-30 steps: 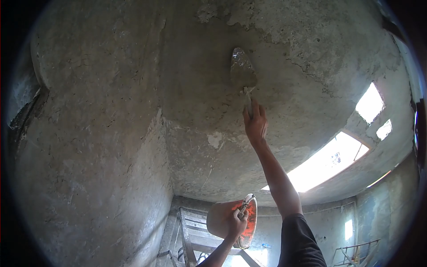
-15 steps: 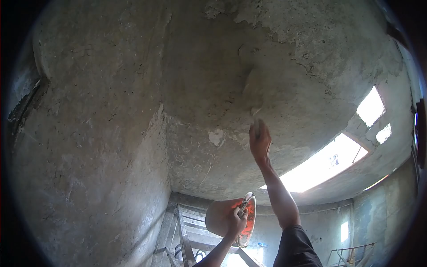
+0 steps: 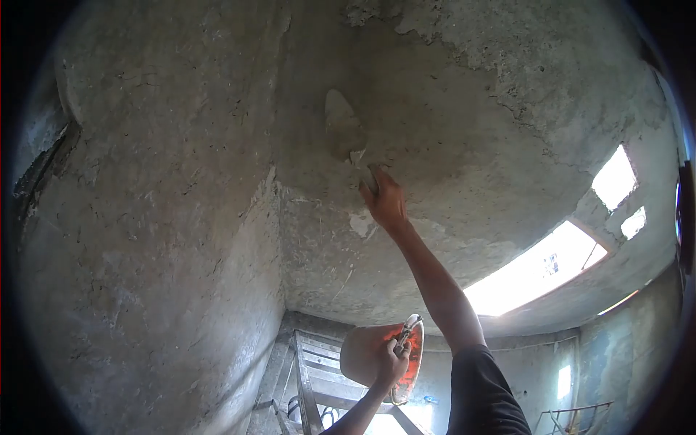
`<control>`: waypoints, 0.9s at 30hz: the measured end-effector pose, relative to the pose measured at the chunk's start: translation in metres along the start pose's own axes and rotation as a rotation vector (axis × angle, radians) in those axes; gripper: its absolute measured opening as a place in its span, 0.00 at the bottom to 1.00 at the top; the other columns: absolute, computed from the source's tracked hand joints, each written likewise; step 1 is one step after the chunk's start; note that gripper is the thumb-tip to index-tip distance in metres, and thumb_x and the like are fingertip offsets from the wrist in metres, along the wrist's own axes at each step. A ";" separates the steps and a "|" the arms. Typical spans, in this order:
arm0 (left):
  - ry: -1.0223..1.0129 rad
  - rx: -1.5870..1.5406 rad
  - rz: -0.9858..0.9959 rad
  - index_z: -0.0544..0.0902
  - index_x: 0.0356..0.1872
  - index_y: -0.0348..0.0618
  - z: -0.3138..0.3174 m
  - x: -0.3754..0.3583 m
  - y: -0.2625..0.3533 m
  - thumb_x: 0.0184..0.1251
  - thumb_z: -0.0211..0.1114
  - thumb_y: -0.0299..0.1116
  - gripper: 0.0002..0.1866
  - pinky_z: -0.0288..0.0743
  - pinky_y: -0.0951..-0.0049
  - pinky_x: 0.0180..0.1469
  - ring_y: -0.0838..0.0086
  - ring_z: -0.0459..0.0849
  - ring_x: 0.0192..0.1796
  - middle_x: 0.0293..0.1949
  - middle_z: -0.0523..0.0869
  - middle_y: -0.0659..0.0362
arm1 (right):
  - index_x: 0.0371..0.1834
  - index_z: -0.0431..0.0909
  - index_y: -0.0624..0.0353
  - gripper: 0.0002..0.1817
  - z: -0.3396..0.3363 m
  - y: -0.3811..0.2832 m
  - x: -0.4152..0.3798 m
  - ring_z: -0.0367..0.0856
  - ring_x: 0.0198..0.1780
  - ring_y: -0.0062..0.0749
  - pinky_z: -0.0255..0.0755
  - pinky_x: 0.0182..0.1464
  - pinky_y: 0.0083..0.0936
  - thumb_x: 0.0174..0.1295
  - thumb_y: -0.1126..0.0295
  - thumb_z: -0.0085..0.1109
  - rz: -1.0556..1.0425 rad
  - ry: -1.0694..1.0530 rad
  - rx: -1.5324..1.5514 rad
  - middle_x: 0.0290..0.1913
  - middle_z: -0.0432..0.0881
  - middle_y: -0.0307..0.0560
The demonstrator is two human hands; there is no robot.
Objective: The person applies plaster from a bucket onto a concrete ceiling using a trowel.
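Observation:
My right hand (image 3: 386, 197) is raised to the rough grey ceiling, its fingers wrapped round the handle of a trowel (image 3: 344, 127). The trowel's leaf-shaped blade lies close along the plaster, with its tip pointing up and to the left. Lower down, my left hand (image 3: 391, 365) is closed at the rim of a bucket (image 3: 360, 355). This bucket hangs tilted, its mouth to the right, with orange showing on the inside. A whitish, dirt-covered piece at the rim sticks up just above my left fingers.
On the left stands a rough plastered wall (image 3: 167, 239). A wooden frame with slats (image 3: 307, 384) is below, beside the bucket. Bright openings (image 3: 536, 272) break the surface at the right. Metal rails (image 3: 576, 413) show at the lower right.
My right hand has swept left with the trowel along the ceiling, and the blade now shows more of its face. My left hand keeps its grip on the bucket. The view has shifted slightly.

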State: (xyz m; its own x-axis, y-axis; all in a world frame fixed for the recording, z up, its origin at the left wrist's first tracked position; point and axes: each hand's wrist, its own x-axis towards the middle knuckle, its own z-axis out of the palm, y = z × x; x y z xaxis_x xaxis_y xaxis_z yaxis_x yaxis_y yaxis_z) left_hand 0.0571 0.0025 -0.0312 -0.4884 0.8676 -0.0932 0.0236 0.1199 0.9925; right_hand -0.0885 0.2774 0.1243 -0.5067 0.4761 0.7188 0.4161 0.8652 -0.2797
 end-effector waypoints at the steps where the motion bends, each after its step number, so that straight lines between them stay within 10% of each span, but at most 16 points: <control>1: -0.006 0.029 0.012 0.72 0.21 0.39 0.000 0.000 -0.001 0.61 0.66 0.39 0.17 0.66 0.62 0.26 0.65 0.74 0.20 0.16 0.73 0.54 | 0.56 0.72 0.61 0.22 -0.003 -0.001 -0.003 0.82 0.40 0.56 0.78 0.37 0.42 0.60 0.65 0.60 -0.001 0.000 -0.001 0.46 0.79 0.64; 10: 0.023 0.038 0.021 0.72 0.21 0.39 0.004 -0.001 0.000 0.59 0.67 0.40 0.18 0.66 0.61 0.27 0.63 0.75 0.21 0.18 0.75 0.53 | 0.54 0.73 0.67 0.21 -0.057 0.023 0.013 0.81 0.34 0.49 0.74 0.34 0.40 0.59 0.68 0.61 0.122 0.565 -0.165 0.38 0.79 0.60; 19: -0.039 0.018 -0.030 0.70 0.19 0.39 0.006 -0.002 -0.002 0.60 0.66 0.39 0.18 0.65 0.63 0.26 0.68 0.71 0.19 0.15 0.72 0.56 | 0.56 0.72 0.64 0.22 -0.005 0.025 -0.028 0.81 0.45 0.56 0.77 0.42 0.41 0.59 0.69 0.60 -0.005 -0.175 -0.004 0.47 0.79 0.65; 27: -0.031 -0.013 -0.026 0.72 0.22 0.38 0.012 -0.001 -0.012 0.61 0.65 0.39 0.17 0.65 0.63 0.26 0.69 0.71 0.20 0.16 0.73 0.55 | 0.56 0.71 0.65 0.22 -0.061 0.015 0.023 0.81 0.35 0.56 0.75 0.33 0.41 0.60 0.68 0.59 0.109 0.418 -0.150 0.42 0.78 0.61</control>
State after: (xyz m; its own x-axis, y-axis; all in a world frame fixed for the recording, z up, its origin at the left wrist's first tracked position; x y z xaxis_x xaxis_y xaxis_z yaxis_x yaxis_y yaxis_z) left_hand 0.0675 0.0059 -0.0439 -0.4615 0.8788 -0.1213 0.0000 0.1368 0.9906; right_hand -0.0477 0.2919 0.1748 -0.1187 0.4322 0.8939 0.5705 0.7666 -0.2948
